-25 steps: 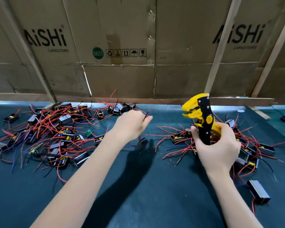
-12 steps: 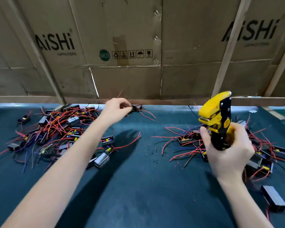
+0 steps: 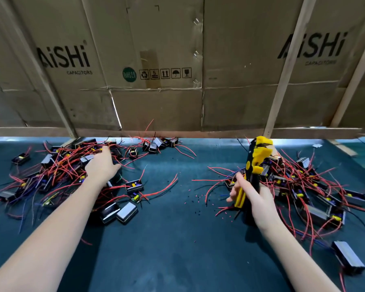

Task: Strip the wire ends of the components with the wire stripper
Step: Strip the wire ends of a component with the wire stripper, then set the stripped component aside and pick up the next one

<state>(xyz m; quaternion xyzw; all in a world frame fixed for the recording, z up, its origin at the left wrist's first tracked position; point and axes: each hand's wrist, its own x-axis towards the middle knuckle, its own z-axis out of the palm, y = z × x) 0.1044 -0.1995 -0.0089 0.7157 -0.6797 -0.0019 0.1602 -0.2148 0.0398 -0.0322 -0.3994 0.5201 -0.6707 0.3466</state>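
From my station I saw the right hand (image 3: 255, 197) wrapped round the wire stripper (image 3: 253, 171), fingers curled on its black and yellow plastic handles, the tool standing nearly upright with its blocky yellow head uppermost, just in front of the right-hand pile of components (image 3: 308, 186). That pile was a tangle of thin red and dark wires springing from small boxy modules with dull grey metal-looking shells.

The left hand (image 3: 102, 167) lay reached out over the left-hand pile of components (image 3: 57, 171), palm down, fingers extended into the red wires; I could not tell whether the fingertips pinched anything, since the wires hid them. Two grey rectangular modules (image 3: 119, 211) sat side by side at the near edge of that pile.

Both heaps rested on a dark teal mat (image 3: 167, 239) with a smooth, slightly matte face. Between the piles, tiny red and black insulation scraps (image 3: 196, 197) speckled it. One lone module (image 3: 348, 258) lay near my right forearm. Behind the bench stood a creased brown cardboard wall (image 3: 167, 49), braced with pale wooden slats (image 3: 287, 66).
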